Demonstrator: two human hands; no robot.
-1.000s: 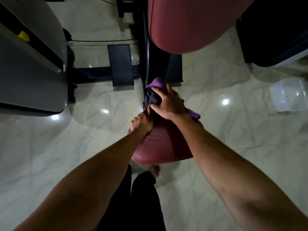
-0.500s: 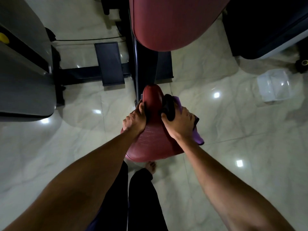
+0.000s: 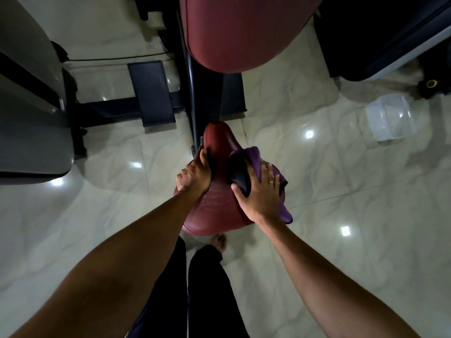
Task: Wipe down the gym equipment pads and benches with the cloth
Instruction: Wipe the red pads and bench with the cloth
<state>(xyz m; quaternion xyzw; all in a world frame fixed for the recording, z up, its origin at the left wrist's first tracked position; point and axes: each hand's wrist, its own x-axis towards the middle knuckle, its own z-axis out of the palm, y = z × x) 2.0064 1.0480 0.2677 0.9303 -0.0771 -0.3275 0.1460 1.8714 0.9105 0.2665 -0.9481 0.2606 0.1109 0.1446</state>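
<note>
Far left, a grey machine housing (image 3: 31, 113). Next to it a black foot plate (image 3: 151, 92) sits on the pale tiled floor (image 3: 109, 203).

A black frame post (image 3: 195, 103) runs down to the red seat pad (image 3: 214, 208), low centre.

The left hand (image 3: 195, 173) holds the seat pad's left edge. Its thumb lies along the top and its fingers curl over the side, tips hidden. It looks like bracing.

Above hangs a larger red back pad (image 3: 244, 32), with nothing touching it. A bare foot (image 3: 219, 241) shows just below the seat pad.

The purple cloth (image 3: 255, 156) is on the right side of the seat pad. It is bunched, with a dark fold toward the middle and a loose corner hanging off the right rim.

The right hand (image 3: 260, 195) lies flat on the cloth, pressing it to the vinyl. Its fingers are spread and fairly straight, the thumb out left beside the dark fold, and there is a ring (image 3: 271, 181) on one finger.

Further right, a clear plastic container (image 3: 388, 120) stands on the floor, well apart. Dark equipment (image 3: 378, 32) fills the top right.

Step in hand, as I judge it: wiping the seat pad, right half. The middle and left of the pad are bare of cloth.

Next move probably calls for:
- sweeping the cloth across toward the left edge
- lifting the left hand out of the way
- flattening the bunch so it covers more of the pad

The back pad likely comes after that.
</note>
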